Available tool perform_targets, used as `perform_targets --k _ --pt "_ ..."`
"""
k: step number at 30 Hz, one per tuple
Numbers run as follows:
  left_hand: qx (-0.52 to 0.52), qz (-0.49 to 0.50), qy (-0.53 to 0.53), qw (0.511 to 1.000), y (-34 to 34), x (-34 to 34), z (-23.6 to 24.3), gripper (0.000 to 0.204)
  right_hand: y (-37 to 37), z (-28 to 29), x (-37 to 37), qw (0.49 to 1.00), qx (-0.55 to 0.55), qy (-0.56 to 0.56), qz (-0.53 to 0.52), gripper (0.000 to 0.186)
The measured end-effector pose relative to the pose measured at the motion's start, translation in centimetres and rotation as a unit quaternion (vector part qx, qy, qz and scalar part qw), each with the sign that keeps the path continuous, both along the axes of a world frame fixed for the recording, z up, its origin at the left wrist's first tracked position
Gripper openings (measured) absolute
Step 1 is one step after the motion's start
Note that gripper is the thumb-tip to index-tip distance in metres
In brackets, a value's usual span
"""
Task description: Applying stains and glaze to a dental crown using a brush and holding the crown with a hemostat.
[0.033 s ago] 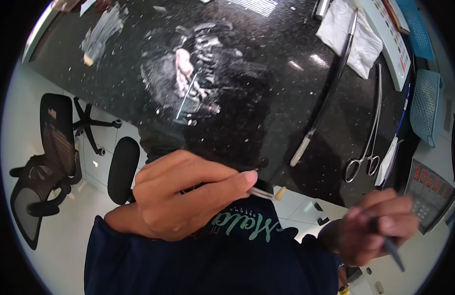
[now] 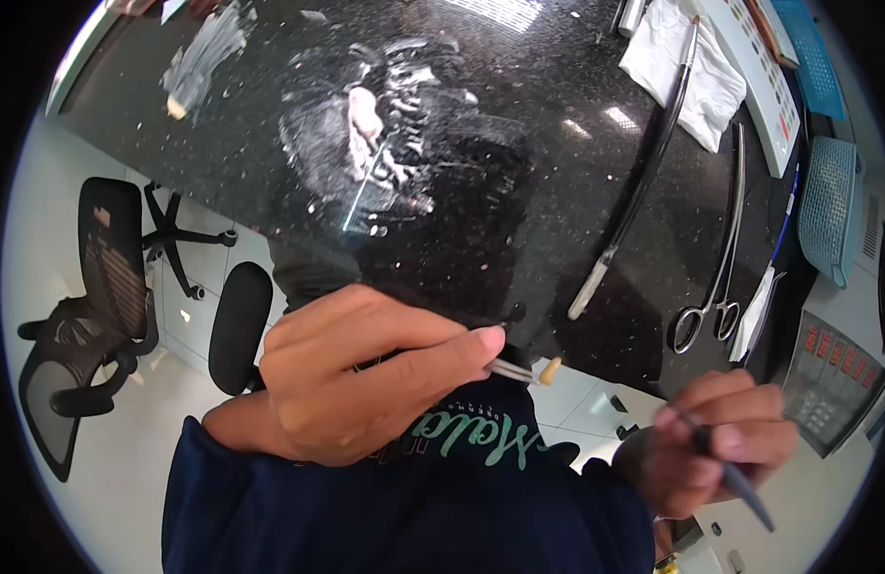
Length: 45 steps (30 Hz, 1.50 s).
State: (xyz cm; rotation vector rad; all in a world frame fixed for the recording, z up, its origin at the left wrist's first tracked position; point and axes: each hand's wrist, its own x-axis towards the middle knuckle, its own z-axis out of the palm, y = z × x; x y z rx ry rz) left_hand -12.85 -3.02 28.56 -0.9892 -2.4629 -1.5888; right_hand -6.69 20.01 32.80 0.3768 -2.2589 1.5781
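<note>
My left hand [image 2: 361, 373] pinches a pair of metal tweezers [image 2: 514, 372] in front of my chest. At the tweezers' tips sits a small yellowish, tooth-like piece [image 2: 551, 371]. On the lower right, my right hand [image 2: 715, 445] is closed round a slim dark-handled tool [image 2: 749, 497]; its kind cannot be made out, and the hand is apart from the piece. A long black-handled brush [image 2: 643, 182] rests on the black counter [image 2: 442, 258], one end on a white cloth [image 2: 696, 100]. Metal scissor-handled forceps [image 2: 730, 230] lie to its right.
White paste and powder smears [image 2: 395, 124] cover the counter's middle, with a thin pale stick [image 2: 364, 191] on them. Blue mesh baskets [image 2: 830, 210] and a control panel [image 2: 835, 373] stand at the right. An office chair [image 2: 112, 268] is on the left.
My right hand has shifted a little left with the dark tool. My left hand, the tweezers and the yellowish piece have barely moved, slightly to the right.
</note>
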Motion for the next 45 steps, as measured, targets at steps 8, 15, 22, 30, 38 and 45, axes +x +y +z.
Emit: perform_targets --k 8,15,22,30,38,45 --pt "-0.008 0.004 0.018 1.000 -0.3 0.9 -0.1 0.035 -1.8 -1.7 1.0 1.000 -0.023 0.005 0.021 0.025" --pt "-0.020 0.006 0.038 0.999 -0.3 1.0 0.2 0.034 -2.1 -1.7 0.9 1.000 -0.007 0.007 0.011 0.024" --pt "-0.023 0.003 0.033 0.999 -0.1 0.8 0.2 0.034 -2.0 -1.5 0.7 1.000 0.018 -0.005 -0.008 0.023" --pt "-0.019 0.009 0.036 0.999 -0.1 0.9 0.0 0.034 -2.0 -1.8 0.7 1.000 0.000 -0.005 0.011 0.025" --pt "-0.014 0.020 0.041 0.999 0.0 0.9 0.0 0.033 -1.8 -1.6 0.7 0.999 -0.006 -0.013 0.029 0.024" --pt "-0.017 0.016 0.048 0.999 0.0 0.8 0.1 0.032 -1.7 -1.7 0.8 0.999 -0.005 -0.012 0.032 0.024"
